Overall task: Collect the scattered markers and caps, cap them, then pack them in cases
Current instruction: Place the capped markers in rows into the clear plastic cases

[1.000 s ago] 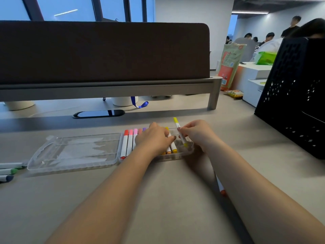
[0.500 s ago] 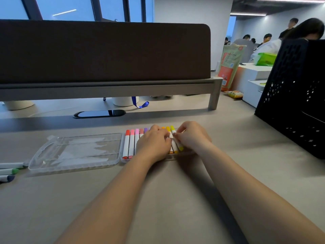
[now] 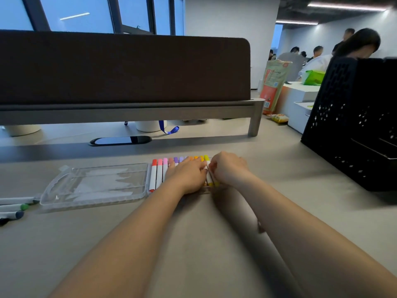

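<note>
While both forearms are reaching forward over the grey worktop (image 3: 64,244), the packing step is in hand. The left hand (image 3: 187,175) is lying flat, fingers relaxed, pressing on the row of colour-capped white markers (image 3: 159,173) inside the clear plastic case (image 3: 205,191). The right hand (image 3: 227,168), fingers curled, is pinching the yellow-capped white marker (image 3: 207,163) at the row's right end, apparently seating it. The next move probably calls for releasing it, then fetching the loose green- and blue-capped markers (image 3: 15,208) lying just left of the open transparent lid (image 3: 96,183). Farther back, a black oval cable port (image 3: 120,140) is lying flush in the worktop.
</note>
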